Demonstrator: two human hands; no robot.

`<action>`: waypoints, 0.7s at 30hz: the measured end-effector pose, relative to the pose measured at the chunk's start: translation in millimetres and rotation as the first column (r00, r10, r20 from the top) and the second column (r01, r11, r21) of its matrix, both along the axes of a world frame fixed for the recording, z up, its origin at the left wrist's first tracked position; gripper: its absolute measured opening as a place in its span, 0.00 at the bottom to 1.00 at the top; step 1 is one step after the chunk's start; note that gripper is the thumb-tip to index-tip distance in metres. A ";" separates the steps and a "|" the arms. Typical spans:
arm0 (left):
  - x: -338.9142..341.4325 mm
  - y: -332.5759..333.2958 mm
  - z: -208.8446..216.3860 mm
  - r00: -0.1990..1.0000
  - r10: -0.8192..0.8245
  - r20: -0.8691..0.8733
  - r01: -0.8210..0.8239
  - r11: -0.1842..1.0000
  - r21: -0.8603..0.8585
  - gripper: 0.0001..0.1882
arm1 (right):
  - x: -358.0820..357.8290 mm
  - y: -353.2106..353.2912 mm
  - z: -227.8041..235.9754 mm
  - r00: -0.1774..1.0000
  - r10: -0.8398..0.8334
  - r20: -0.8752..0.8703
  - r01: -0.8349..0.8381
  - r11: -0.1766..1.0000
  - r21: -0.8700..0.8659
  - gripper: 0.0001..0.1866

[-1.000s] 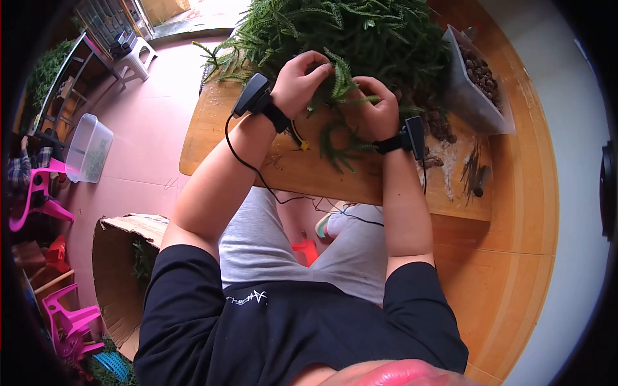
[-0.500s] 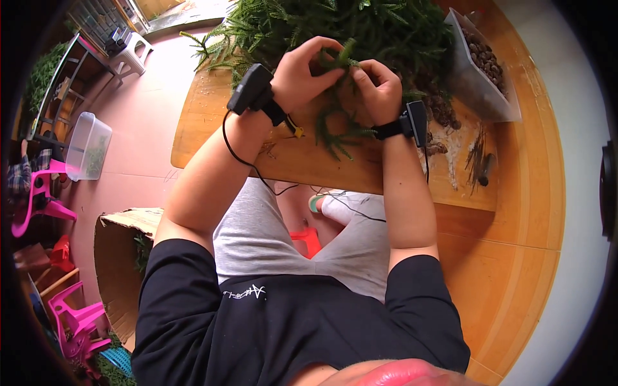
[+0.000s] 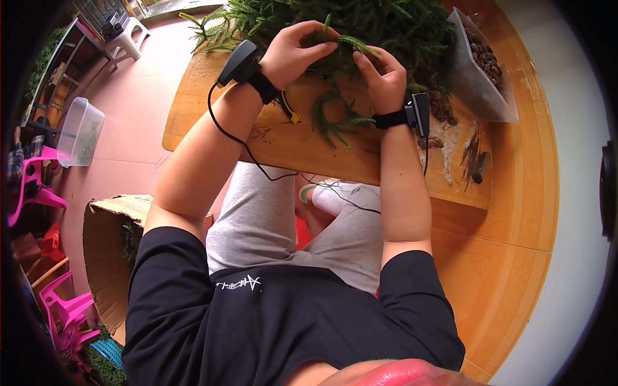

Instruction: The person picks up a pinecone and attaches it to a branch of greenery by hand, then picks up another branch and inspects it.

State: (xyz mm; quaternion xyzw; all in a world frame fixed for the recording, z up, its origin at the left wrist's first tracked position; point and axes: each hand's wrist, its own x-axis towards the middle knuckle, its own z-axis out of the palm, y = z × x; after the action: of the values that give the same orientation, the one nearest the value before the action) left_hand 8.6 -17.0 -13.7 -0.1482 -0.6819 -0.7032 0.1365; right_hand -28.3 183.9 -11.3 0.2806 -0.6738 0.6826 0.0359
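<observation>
Above the far part of the wooden table, my left hand (image 3: 297,55) pinches a green artificial fir sprig (image 3: 357,45) between thumb and fingers. On the sprig's other side, my right hand (image 3: 388,76) has its thumb and fingers closed on it too. The fingertips partly hide where each hand grips. Below the hands, a curved green fir piece (image 3: 327,125) lies on the table, its tip near my right wrist. Just beyond my hands rises a big heap of green fir branches (image 3: 360,16).
A translucent bin (image 3: 473,90) of pine cones (image 3: 486,61) stands at the table's (image 3: 309,151) far right. Brown cones and dark sticks (image 3: 475,161) lie before it. A cardboard box (image 3: 106,257), pink stools (image 3: 67,302) and a clear tub (image 3: 80,132) are left. Cables run from my wrists.
Both hands have risen slightly away from me, with the sprig now stretched sideways between them. The whole view has shifted a little. The curved fir piece stays on the table.
</observation>
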 end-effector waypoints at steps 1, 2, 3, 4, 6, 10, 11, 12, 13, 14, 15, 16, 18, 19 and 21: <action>0.1 -0.2 -1.5 1.000 -0.006 0.001 0.006 1.000 0.003 0.12 | -0.9 3.2 -1.6 1.000 -0.006 0.001 0.006 1.000 0.003 0.12; 0.0 -0.8 -1.4 1.000 0.020 -0.012 -0.020 1.000 -0.006 0.11 | -0.9 4.1 -1.6 0.999 -0.044 -0.026 0.045 0.999 0.014 0.11; 0.1 -1.3 -0.2 0.999 0.045 -0.025 -0.045 0.999 -0.016 0.10 | -0.8 5.1 -0.8 0.995 -0.083 -0.053 0.085 0.996 0.024 0.11; -0.4 -1.7 -0.4 0.997 0.069 -0.038 -0.070 0.997 -0.025 0.10 | -1.5 7.4 0.5 0.989 -0.122 -0.080 0.125 0.992 0.033 0.11; -3.2 -6.9 -4.0 0.995 0.084 -0.051 -0.085 0.996 -0.018 0.10 | -8.5 20.1 8.9 0.897 -0.358 -0.260 0.386 0.920 0.065 0.10; -4.6 -10.6 -6.8 0.989 0.130 -0.066 -0.131 0.991 -0.021 0.10 | -25.4 57.4 22.4 0.512 -0.738 -0.439 0.847 0.518 0.116 0.08; -4.3 -9.9 -7.0 0.990 0.129 -0.058 -0.131 0.991 -0.031 0.09 | -30.7 63.2 20.4 0.510 -0.740 -0.440 0.849 0.516 0.116 0.08; -3.8 -9.6 -6.3 0.991 0.126 -0.051 -0.128 0.991 -0.041 0.09 | -36.6 68.1 14.4 0.523 -0.695 -0.493 0.847 0.486 0.213 0.09; -3.5 -9.2 -5.5 0.991 0.123 -0.053 -0.125 0.991 -0.040 0.09 | -41.7 72.1 7.8 0.540 -0.645 -0.541 0.840 0.447 0.307 0.10; -2.9 -9.1 -4.5 0.991 0.131 -0.038 -0.132 0.990 -0.044 0.10 | -45.0 74.3 4.3 0.564 -0.585 -0.583 0.826 0.402 0.395 0.10; -2.1 -8.9 -3.4 0.990 0.139 -0.023 -0.140 0.989 -0.047 0.10 | -46.8 78.6 2.2 0.564 -0.581 -0.587 0.826 0.404 0.393 0.10; -1.1 -9.0 -2.1 0.989 0.149 -0.009 -0.149 0.988 -0.050 0.10 | -47.4 83.8 0.5 0.595 -0.604 -0.530 0.803 0.420 0.423 0.11; 0.9 -8.3 -1.4 0.989 0.146 0.011 -0.146 0.988 -0.044 0.10 | -46.4 86.5 3.1 0.651 -0.638 -0.412 0.751 0.459 0.475 0.13; 1.6 -8.1 -1.7 0.990 0.137 0.035 -0.135 0.990 -0.044 0.10 | -43.1 82.2 5.6 0.653 -0.631 -0.418 0.750 0.464 0.472 0.13; 0.5 -9.5 -0.4 0.989 0.135 0.053 -0.133 0.990 -0.041 0.10 | -35.1 73.4 8.3 0.760 -0.565 -0.322 0.621 0.481 0.620 0.14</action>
State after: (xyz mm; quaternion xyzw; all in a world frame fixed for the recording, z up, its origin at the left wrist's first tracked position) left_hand 9.1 -26.5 -14.1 -0.0848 -0.7067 -0.6836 0.1614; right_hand -63.4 257.3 -3.0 0.0477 -0.9307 0.3112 0.1859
